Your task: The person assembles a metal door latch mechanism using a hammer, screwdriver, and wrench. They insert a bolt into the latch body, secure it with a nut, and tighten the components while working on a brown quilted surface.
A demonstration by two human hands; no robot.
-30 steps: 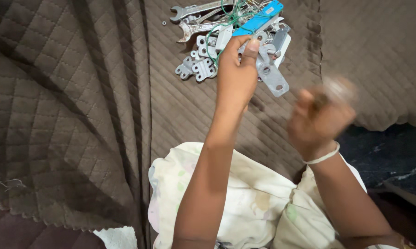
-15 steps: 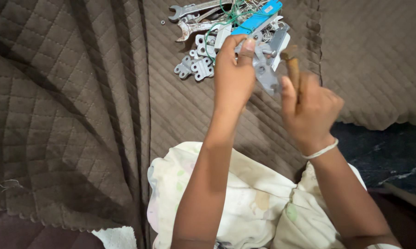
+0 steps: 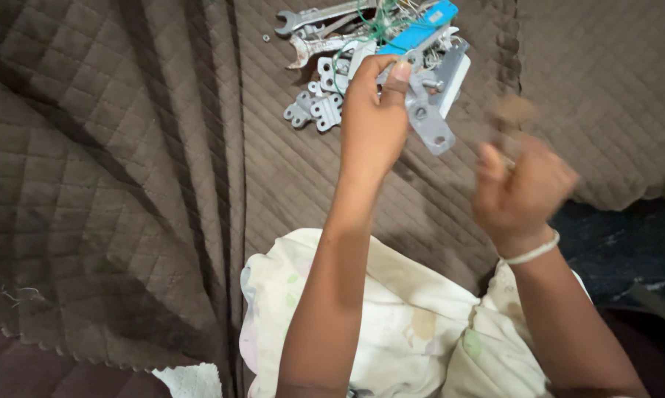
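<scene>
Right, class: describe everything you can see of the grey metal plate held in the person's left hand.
The grey metal plate is a flat, elongated piece of dull, matt grey metal with rounded ends and round holes through it. The left hand grips its upper end, thumb pressed near the top, so it hangs tilted, its lower end pointing down and to the right, above the brown quilted cloth. Its upper part merges with other grey hardware behind the fingers, so its full shape cannot be told. The blurred right hand is apart from it.
</scene>
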